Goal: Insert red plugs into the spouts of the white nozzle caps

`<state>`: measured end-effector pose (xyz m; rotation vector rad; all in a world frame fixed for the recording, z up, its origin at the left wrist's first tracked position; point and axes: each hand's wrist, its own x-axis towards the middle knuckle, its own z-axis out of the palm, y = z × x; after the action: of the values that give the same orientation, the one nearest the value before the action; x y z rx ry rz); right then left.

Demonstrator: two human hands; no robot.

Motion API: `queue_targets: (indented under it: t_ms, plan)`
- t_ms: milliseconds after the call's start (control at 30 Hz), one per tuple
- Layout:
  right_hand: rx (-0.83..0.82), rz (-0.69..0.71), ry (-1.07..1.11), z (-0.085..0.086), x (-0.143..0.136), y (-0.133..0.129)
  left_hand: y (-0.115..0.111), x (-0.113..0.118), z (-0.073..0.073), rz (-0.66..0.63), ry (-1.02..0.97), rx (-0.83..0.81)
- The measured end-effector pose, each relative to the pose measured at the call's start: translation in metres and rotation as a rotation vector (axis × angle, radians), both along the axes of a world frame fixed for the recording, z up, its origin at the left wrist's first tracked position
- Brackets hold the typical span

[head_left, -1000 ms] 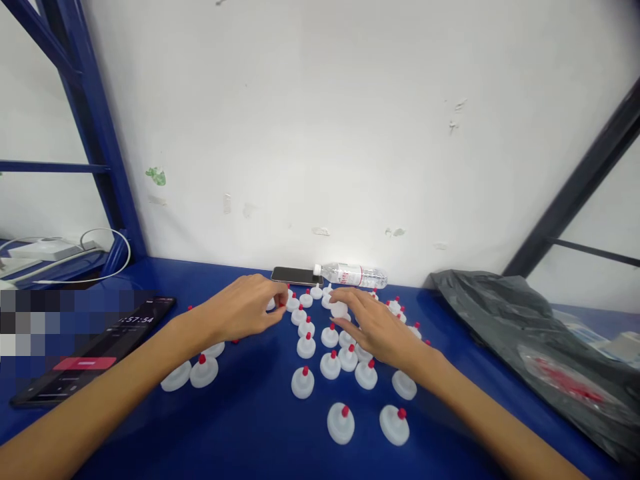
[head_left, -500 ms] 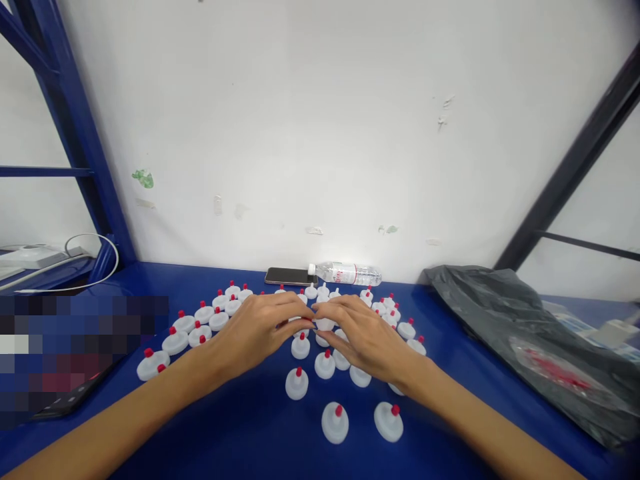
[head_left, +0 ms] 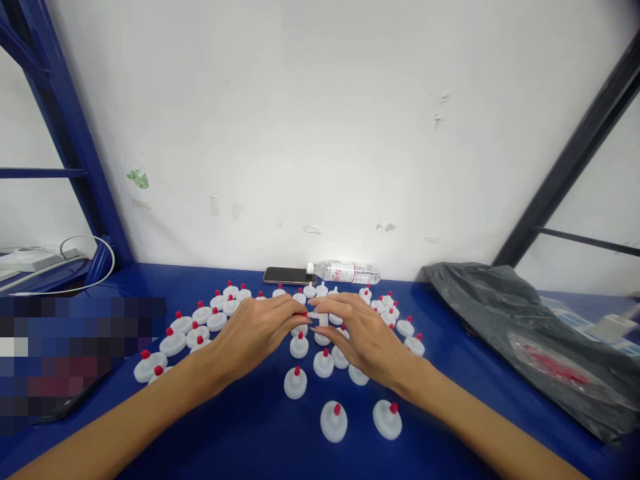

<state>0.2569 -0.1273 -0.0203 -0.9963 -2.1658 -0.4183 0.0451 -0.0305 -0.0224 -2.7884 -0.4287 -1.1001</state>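
My left hand [head_left: 267,327] pinches a small red tip cap [head_left: 305,314] between thumb and fingers. Just to its right, my right hand [head_left: 357,327] is closed around a white nozzle lid [head_left: 324,320] turned on its side. Its thin spout points left at the red cap; whether the two touch, I cannot tell. Below them, upright white lids with red tips, such as the front lid [head_left: 333,421] and the one beside it [head_left: 387,420], stand on the blue table [head_left: 240,427]. Behind the hands, a few lids have bare white spouts [head_left: 321,289].
A dark phone [head_left: 287,275] and a clear water bottle [head_left: 345,272] lie by the wall. Several red-tipped lids [head_left: 173,343] spread to the left. A grey plastic bag [head_left: 500,327] covers the right side. A white cable [head_left: 113,263] loops at far left.
The fingertips of my hands have drawn slightly apart, and the white spout now shows between them. The lids on the table keep their places; the view has shifted slightly.
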Motion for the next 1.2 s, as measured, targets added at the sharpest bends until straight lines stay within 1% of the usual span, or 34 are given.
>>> queue_targets:
  t_ms: [133,267,367,467,600,733,833,1000,1100,1200]
  plan:
    - [-0.005,0.047,0.011,-0.002,-0.003,-0.001,-0.005,0.001,0.001,0.009,0.036,0.072]
    - [-0.058,0.066,0.081,-0.002,-0.005,-0.003,-0.009,0.001,0.001,0.044,0.062,0.103]
    - [-0.123,0.091,0.145,-0.002,-0.006,-0.006,-0.011,0.0,0.001,0.035,0.066,0.11]
    - [-0.217,0.071,0.19,-0.004,-0.007,-0.008,-0.012,0.0,0.0,0.014,0.076,0.118]
    - [-0.328,0.037,0.251,-0.006,-0.009,-0.009,-0.011,0.0,0.0,0.018,0.086,0.152]
    - [-0.367,0.047,0.349,-0.007,-0.012,-0.01,-0.012,-0.002,0.003,0.022,0.095,0.118]
    - [-0.322,0.09,0.314,-0.007,-0.012,-0.011,-0.014,-0.004,0.006,0.019,0.146,0.038]
    - [-0.142,0.172,0.183,-0.005,-0.012,-0.009,-0.017,-0.004,0.007,0.006,0.174,-0.091]
    - [-0.059,0.168,0.13,-0.006,-0.011,-0.006,-0.018,-0.003,0.008,-0.028,0.164,-0.159]
    - [-0.009,0.178,0.078,-0.006,-0.008,-0.004,-0.017,-0.003,0.009,-0.052,0.143,-0.2]
